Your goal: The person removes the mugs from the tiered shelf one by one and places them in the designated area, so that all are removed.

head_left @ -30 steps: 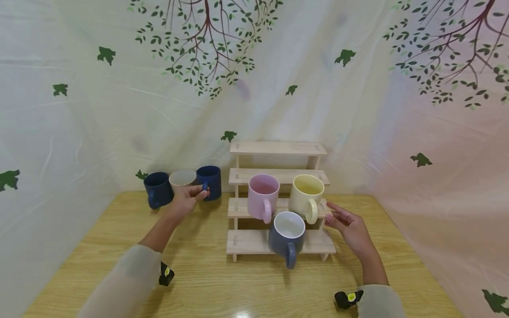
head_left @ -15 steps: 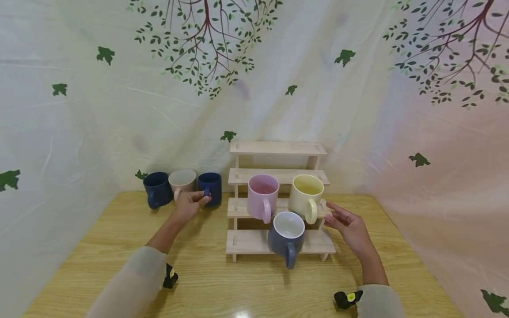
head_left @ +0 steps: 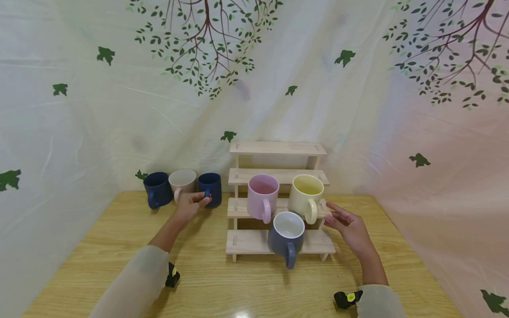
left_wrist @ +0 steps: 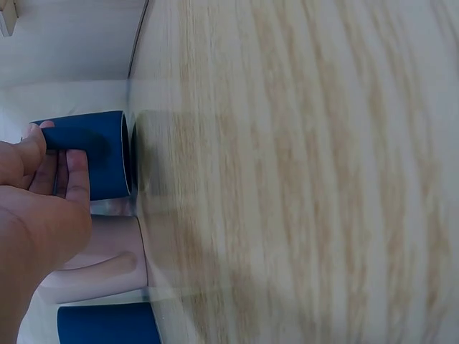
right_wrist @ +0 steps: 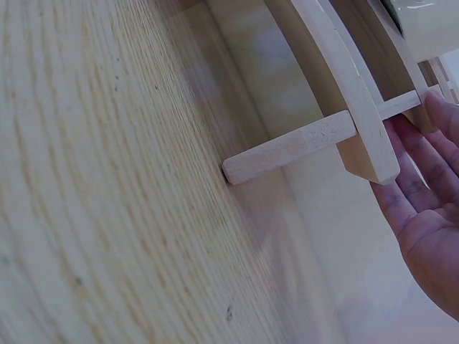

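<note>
My left hand [head_left: 189, 206] pinches the handle of a dark blue mug [head_left: 213, 190], which is upright at the back of the table, left of the stepped wooden rack [head_left: 248, 242]. In the left wrist view, the base of this blue mug [left_wrist: 107, 161] is right at the tabletop, with thumb and fingers around its handle. A pale pink mug [head_left: 183, 182] and another dark blue mug [head_left: 157, 189] stand beside it to the left. At the rack's right side, my right hand [head_left: 350, 230] grips the end of a shelf [right_wrist: 366, 140], thumb in front and fingers behind.
On the rack's second tier from the bottom stand a pink-lilac mug [head_left: 260, 198] and a yellow mug [head_left: 304, 196]. A grey-blue mug [head_left: 282, 240] with a white inside sits on the lowest tier. A leaf-print curtain [head_left: 191, 119] hangs behind the wooden table [head_left: 222, 287].
The left hand has lowered the blue mug to the tabletop, its rim now about level with the neighbouring mugs. The right hand and the rack have stayed in place.
</note>
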The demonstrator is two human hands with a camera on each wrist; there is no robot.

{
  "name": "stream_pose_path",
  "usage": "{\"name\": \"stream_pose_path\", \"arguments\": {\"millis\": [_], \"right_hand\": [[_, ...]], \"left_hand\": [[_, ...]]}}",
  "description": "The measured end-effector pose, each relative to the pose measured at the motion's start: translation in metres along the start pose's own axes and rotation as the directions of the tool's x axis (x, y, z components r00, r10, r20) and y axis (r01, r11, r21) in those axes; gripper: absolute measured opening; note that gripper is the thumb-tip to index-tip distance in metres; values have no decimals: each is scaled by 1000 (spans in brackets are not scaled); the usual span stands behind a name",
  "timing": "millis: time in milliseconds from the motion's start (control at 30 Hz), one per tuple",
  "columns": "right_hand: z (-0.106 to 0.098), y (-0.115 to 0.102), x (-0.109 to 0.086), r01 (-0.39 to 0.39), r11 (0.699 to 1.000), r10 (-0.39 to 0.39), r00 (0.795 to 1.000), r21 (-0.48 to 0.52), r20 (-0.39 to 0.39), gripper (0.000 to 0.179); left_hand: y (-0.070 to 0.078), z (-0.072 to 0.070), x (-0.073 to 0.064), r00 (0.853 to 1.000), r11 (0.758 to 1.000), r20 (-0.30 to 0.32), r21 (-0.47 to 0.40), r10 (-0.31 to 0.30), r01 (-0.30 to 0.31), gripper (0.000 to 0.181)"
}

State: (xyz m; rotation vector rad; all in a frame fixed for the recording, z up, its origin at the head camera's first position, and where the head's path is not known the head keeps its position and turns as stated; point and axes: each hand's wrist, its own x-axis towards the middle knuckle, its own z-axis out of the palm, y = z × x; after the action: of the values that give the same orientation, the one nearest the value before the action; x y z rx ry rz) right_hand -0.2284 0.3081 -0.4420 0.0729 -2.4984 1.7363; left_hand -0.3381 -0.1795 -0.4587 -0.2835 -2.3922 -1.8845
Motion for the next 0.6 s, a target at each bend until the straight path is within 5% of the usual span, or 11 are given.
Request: {"name": "stream_pose_path", "arguments": {"millis": [600], "right_hand": [[1, 2, 0, -12, 1000, 12, 1000, 7, -9, 58]], "left_hand": [[-3, -1, 1, 999, 999, -15, 37, -32, 33, 26]]}}
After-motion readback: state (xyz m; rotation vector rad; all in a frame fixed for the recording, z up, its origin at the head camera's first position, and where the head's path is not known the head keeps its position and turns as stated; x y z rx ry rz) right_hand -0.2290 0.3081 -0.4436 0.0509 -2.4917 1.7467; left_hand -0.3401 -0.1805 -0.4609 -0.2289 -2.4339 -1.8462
